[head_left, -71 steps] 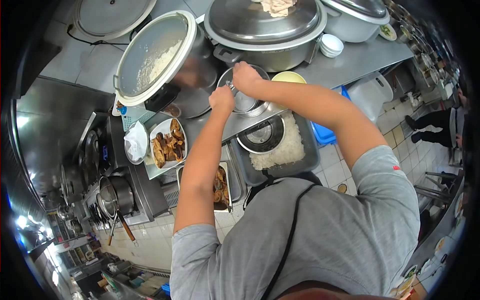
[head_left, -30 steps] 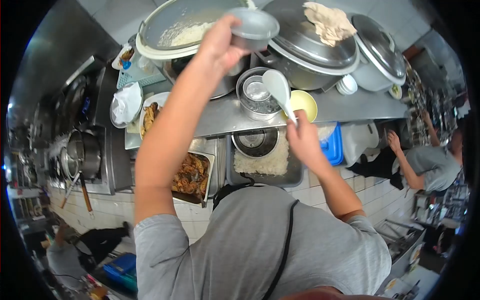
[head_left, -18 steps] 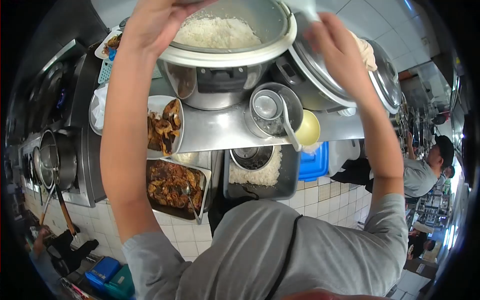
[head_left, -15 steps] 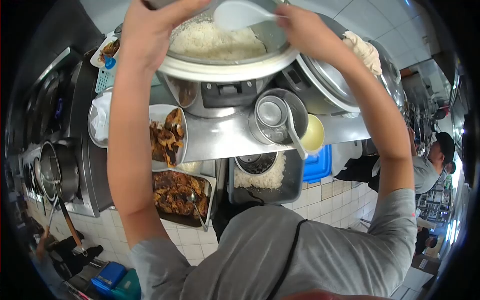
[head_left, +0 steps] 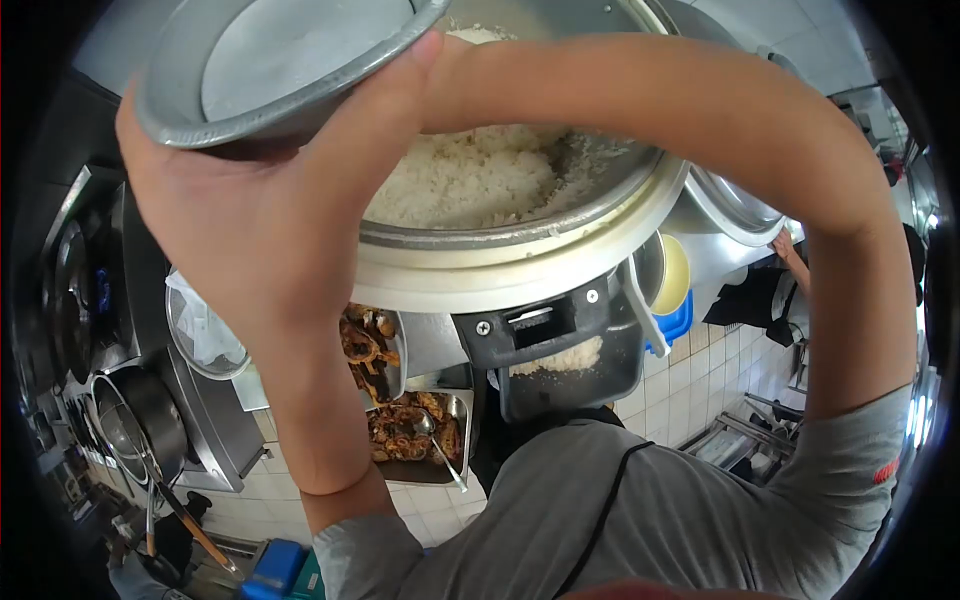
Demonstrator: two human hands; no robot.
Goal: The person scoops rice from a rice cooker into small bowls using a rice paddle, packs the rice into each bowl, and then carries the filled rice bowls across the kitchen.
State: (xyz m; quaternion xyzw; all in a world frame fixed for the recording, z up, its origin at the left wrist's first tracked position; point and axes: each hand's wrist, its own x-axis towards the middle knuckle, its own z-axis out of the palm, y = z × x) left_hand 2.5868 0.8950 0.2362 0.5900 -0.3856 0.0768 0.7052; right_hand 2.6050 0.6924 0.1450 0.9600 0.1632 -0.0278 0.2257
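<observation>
My left hand [head_left: 265, 215] holds a round grey metal pan [head_left: 305, 55] up at the top left, palm under it and thumb along its outer side. The pan is tilted, and its bare inside faces the camera. My right hand [head_left: 455, 85] reaches across above the rice cooker [head_left: 540, 270], behind the pan and my left thumb. Its fingers are hidden, and so is anything they hold. White rice [head_left: 480, 175] lies in the open cooker, with a hollow at its right side.
Cooked brown pieces sit on a white dish [head_left: 400, 350] and in a metal tray [head_left: 468, 405] with a spoon. A dark bin [head_left: 620, 385] holds rice. A yellow bowl [head_left: 675, 275] stands right of the cooker. Pots and a strainer [head_left: 120, 425] are left; another person's hand [head_left: 785, 245] shows right.
My left hand has come closer, raising the metal pan into view. My right hand has moved left across the cooker; the white rice paddle it held has gone out of sight. The view has shifted.
</observation>
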